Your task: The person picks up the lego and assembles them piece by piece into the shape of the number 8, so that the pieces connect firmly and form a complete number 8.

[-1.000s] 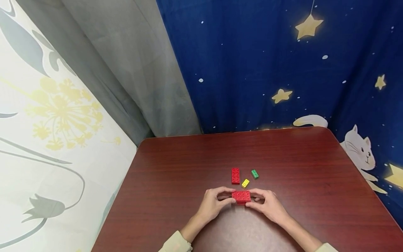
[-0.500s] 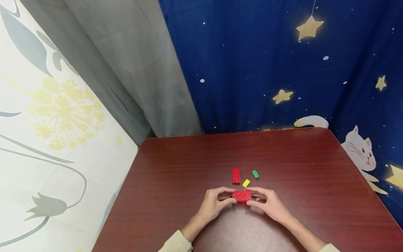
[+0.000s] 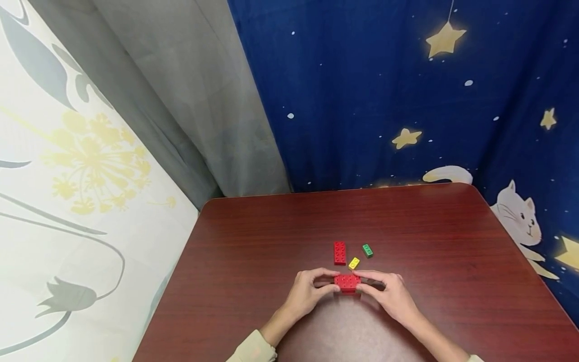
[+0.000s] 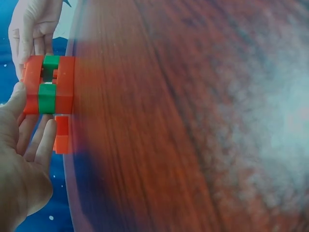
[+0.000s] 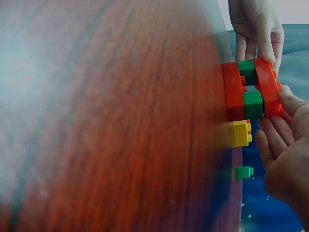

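Observation:
Near the middle of the table, both hands pinch the upper red brick [image 3: 347,280] of a small stack, one at each short end. My left hand [image 3: 303,293] has its thumb at the front left corner and its fingers behind. My right hand [image 3: 393,296] does the same at the right corner. The wrist views show the stack from the side: a lower red brick [image 4: 65,85] on the table, two green bricks [image 4: 47,99] standing on its ends with a gap between them, and the upper red brick [image 5: 268,87] bridging them, studs up.
Behind the stack lie a loose red eight-stud brick [image 3: 340,253], a small yellow two-stud brick [image 3: 354,263] and a small green two-stud brick [image 3: 368,250]. The brown table [image 3: 253,226] ends at blue and grey curtains [image 3: 362,100].
My right thumb has slid a little to the right, toward the corner of the upper red brick. The left hand, the stack and the loose bricks stay in place; the head view shifted slightly.

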`<state>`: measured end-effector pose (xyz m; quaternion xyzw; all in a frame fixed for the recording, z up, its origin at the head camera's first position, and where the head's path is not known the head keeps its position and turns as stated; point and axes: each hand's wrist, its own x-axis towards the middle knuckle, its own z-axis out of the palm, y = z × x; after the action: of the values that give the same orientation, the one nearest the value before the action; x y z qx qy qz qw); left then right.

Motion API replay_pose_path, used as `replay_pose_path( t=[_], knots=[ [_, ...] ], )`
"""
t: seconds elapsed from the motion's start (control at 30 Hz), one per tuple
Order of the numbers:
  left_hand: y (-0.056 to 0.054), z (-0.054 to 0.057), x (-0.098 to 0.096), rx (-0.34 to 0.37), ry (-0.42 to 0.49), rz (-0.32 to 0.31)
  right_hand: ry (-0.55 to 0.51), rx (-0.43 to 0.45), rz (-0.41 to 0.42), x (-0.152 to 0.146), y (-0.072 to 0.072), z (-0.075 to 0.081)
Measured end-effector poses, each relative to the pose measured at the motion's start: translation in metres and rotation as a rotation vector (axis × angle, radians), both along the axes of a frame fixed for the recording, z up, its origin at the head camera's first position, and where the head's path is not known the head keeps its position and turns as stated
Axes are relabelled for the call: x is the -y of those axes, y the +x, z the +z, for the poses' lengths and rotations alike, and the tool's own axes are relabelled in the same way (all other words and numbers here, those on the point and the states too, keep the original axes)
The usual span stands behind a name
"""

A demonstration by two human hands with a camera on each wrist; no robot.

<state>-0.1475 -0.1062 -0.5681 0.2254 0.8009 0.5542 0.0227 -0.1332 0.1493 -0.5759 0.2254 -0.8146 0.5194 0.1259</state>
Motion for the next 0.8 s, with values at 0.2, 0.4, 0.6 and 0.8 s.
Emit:
replay_pose_path(
  t=[0.2, 0.4, 0.6, 0.8],
  knots=[
    [-0.0003, -0.0009, -0.0002, -0.043, -0.013, -0.004, 0.008, -0.004, -0.019, -0.0002, -0.0006, -0.003],
    [-0.0009, -0.0011, 0.0006, -0.04, -0.029, 0.004, 0.041, 0.03, -0.026, -0.0023, -0.0015, -0.0036],
    [-0.0005, -0.0005, 0.0006, -0.022, -0.036, 0.006, 0.046, 0.068, -0.024, -0.0029, -0.0014, -0.0005],
    [-0.0003, -0.0014, 0.0006, -0.022, -0.029, 0.006, 0.03, 0.071, -0.014, -0.0017, -0.0017, 0.0001]
  ],
)
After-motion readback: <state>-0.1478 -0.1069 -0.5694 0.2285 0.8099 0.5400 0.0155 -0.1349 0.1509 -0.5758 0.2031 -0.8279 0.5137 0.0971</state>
